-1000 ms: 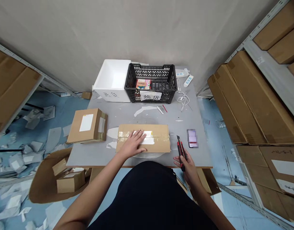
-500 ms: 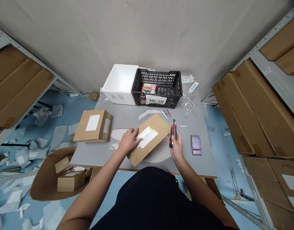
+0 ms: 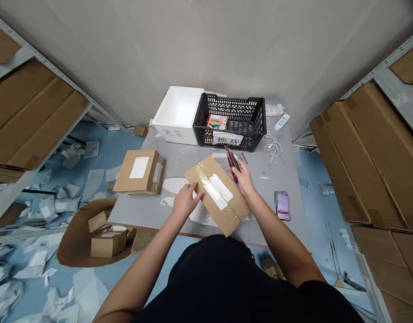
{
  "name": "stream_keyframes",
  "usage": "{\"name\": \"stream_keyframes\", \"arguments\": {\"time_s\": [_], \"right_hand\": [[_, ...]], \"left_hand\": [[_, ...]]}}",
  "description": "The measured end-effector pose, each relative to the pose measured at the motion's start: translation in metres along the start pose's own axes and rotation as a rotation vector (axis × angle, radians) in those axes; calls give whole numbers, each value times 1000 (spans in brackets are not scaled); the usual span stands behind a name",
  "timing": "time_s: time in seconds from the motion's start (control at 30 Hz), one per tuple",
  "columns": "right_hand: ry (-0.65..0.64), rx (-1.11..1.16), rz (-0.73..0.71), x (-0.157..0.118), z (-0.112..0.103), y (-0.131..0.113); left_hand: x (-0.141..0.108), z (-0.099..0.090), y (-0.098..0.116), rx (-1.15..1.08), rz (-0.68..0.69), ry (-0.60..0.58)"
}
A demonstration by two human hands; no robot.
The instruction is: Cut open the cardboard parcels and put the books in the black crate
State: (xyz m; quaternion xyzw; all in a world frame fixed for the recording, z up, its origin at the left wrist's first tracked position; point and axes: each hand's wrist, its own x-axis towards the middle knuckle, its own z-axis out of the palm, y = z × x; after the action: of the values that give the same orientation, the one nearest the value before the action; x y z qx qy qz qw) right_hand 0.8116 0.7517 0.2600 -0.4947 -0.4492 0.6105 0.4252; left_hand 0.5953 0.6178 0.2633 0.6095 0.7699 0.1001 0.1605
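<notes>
In front of me a flat cardboard box [image 3: 209, 172] lies slanted on the grey table [image 3: 179, 157], with white labels and clear tape across its top. My left hand [image 3: 187, 200] grips the box by its left edge, thumb on top and the other fingers partly hidden. Above the box's right side, my right hand [image 3: 241, 175] is closed around a red and black utility knife [image 3: 232, 165], its tip pointing away from me towards the crate. A second, thicker cardboard box [image 3: 128, 172] with a white label stands at the table's left.
At the back stand a white foam box [image 3: 181, 112] and a black plastic crate [image 3: 248, 142] holding small colourful packs. Power strips [image 3: 282, 121], a white cable [image 3: 272, 150] and a phone [image 3: 282, 206] lie to the right. A large open carton [image 3: 70, 251] sits on the floor at left; shelves of boxes flank both sides.
The flat box has turned so that it slants the other way. My right hand has moved forward and left with the knife, over the box. The view has shifted slightly.
</notes>
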Motion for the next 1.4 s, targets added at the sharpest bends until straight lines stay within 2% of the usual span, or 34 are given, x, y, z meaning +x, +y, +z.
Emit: {"name": "stream_keyframes", "arguments": {"time_s": [0.07, 0.13, 0.2, 0.23, 0.33, 0.4, 0.5, 0.57, 0.67, 0.77, 0.83, 0.93, 1.0, 1.07, 1.23, 1.4], "right_hand": [[69, 46, 0, -33, -28, 9], [256, 54, 4, -75, -57, 23], [420, 64, 35, -118, -76, 40], [471, 98, 80, -137, -81, 48], [449, 225, 203, -171, -74, 65], [421, 284, 195, -171, -65, 68], [426, 277, 120, -148, -60, 63], [415, 208, 87, -125, -67, 57], [335, 130, 61, -91, -80, 47], [232, 147, 44, -67, -89, 40], [185, 167, 52, -61, -93, 37], [177, 149, 62, -67, -101, 37], [197, 88, 57, -79, -110, 38], [205, 8, 68, -94, -122, 39], [128, -129, 158, -126, -146, 41], [49, -179, 231, -134, -155, 39]], "left_hand": [[26, -8, -10, 20, 83, 71], [53, -12, -19, 63, 168, 104], [73, -13, -25, 53, 205, 51], [79, -13, -27, 32, 215, 8], [81, -10, -28, -16, 221, -79], [71, -9, -28, 5, 172, -65], [43, -9, -27, 72, 55, -30], [20, -8, -28, 115, -8, -28], [-14, -5, -30, 137, -75, -65], [-37, -4, -32, 160, -76, -61], [-42, -3, -30, 201, 3, 14], [-35, 1, -19, 229, 269, 86], [-26, 8, -6, 215, 461, 32], [-18, 17, 8, 202, 584, -30], [-11, 37, 34, 184, 695, -59], [-18, 41, 39, 203, 751, -62]]}}
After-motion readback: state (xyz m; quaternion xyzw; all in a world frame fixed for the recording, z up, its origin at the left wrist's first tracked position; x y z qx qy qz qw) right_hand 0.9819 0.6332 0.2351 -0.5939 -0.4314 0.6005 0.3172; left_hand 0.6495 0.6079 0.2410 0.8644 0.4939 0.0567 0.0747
